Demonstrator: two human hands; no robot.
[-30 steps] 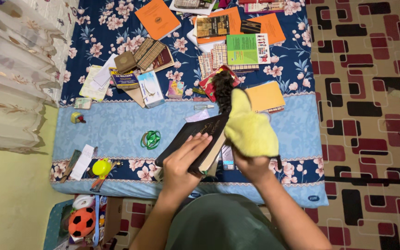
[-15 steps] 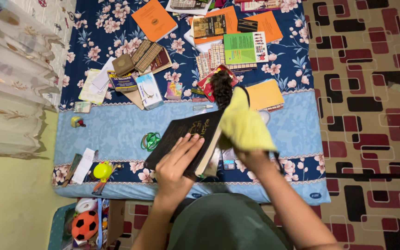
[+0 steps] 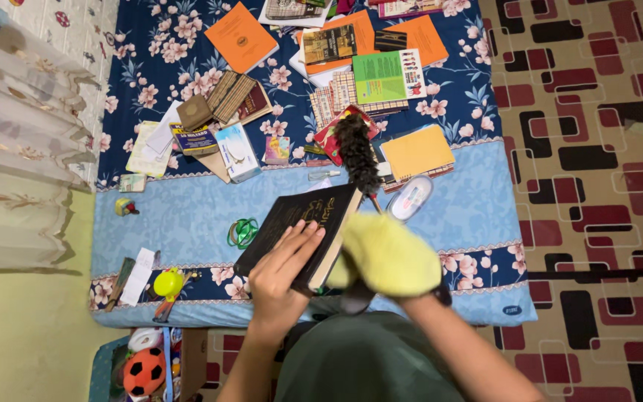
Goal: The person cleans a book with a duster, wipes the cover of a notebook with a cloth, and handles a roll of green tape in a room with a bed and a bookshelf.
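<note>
Since a second ago the yellow cloth [image 3: 387,254] has dropped to the near right edge of the black book [image 3: 299,231], held tilted above the bed [image 3: 187,216]. Left hand [image 3: 280,272] grips it; right hand is hidden, grip unclear. Wiping could slide it loose.

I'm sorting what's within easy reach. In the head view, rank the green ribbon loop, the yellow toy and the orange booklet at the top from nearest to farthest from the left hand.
1. Green ribbon loop, on the light blue band just left of the left hand.
2. Yellow toy, farther left near the mattress edge.
3. Orange booklet, far up on the floral part.
</note>
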